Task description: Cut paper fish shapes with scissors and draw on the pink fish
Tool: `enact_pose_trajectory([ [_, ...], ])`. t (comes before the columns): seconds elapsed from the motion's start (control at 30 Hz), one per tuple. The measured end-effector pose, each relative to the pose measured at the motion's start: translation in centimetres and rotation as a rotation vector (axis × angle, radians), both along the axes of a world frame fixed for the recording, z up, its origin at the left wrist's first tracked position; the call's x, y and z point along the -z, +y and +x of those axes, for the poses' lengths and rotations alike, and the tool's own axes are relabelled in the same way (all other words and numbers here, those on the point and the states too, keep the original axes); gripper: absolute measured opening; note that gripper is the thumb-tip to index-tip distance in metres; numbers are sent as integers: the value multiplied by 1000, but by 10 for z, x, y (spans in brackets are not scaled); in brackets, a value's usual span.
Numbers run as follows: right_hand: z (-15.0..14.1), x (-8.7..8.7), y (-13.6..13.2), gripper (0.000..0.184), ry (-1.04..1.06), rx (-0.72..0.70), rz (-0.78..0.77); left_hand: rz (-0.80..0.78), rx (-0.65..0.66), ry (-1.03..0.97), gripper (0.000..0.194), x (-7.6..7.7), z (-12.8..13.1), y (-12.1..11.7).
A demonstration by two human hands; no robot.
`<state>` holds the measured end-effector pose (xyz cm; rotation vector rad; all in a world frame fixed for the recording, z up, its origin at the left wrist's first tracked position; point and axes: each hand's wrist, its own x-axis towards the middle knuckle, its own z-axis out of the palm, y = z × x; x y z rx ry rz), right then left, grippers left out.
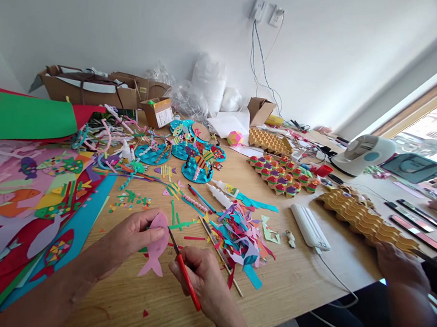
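My left hand (141, 236) pinches a pink paper fish (156, 250) by its upper part, tail hanging down over the table. In my right hand (201, 276) are red-handled scissors (186, 280), fingers closed round the handles. The dark blades point up and left, their tips close to the fish's right edge. Whether the blades touch it I cannot tell. Just beyond lie thin green paper strips (184, 225). To the right of the scissors spreads a heap of coloured paper scraps (244, 234), with a wooden stick (230, 271) along its left side.
Coloured sheets with paper fish (57, 250) cover the left side. Glue bottles (220, 197), blue decorated discs (196, 171) and a painted egg carton (283, 175) stand farther back. A white power bank (309, 227) trails a cable. Another person's hand (403, 266) touches a yellow egg carton (365, 215) at right.
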<state>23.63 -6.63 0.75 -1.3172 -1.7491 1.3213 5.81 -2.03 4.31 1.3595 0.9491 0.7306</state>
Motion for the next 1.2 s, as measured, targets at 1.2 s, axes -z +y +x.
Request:
enact_pose_trajectory([
  [1.2, -4, 0, -3, 34, 118, 12, -24, -46, -32, -78, 16, -1, 5, -5],
])
